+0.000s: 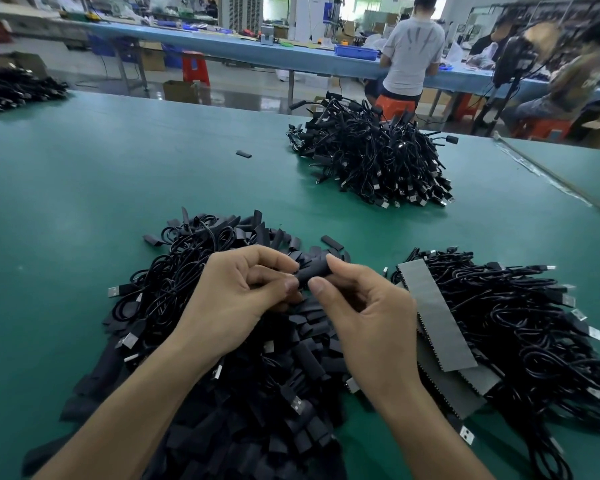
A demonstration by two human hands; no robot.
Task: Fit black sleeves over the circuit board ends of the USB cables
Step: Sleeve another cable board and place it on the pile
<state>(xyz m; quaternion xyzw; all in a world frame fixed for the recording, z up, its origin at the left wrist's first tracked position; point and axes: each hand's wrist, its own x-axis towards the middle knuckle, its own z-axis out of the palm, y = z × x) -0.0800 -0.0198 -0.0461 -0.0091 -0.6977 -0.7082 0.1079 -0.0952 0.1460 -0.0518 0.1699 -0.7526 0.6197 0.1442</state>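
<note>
My left hand (236,292) and my right hand (364,306) meet above a heap of black sleeves and USB cables (222,375). Between their fingertips they pinch one black sleeve (314,271), held nearly level. My left thumb and fingers cover its left end, so I cannot see the circuit board or the cable end inside. My right thumb and forefinger grip its right part.
A pile of black USB cables (520,327) with grey toothed strips (437,317) lies at the right. Another cable heap (378,157) sits farther back on the green table (84,209). One loose sleeve (244,154) lies alone. People work at a blue bench beyond.
</note>
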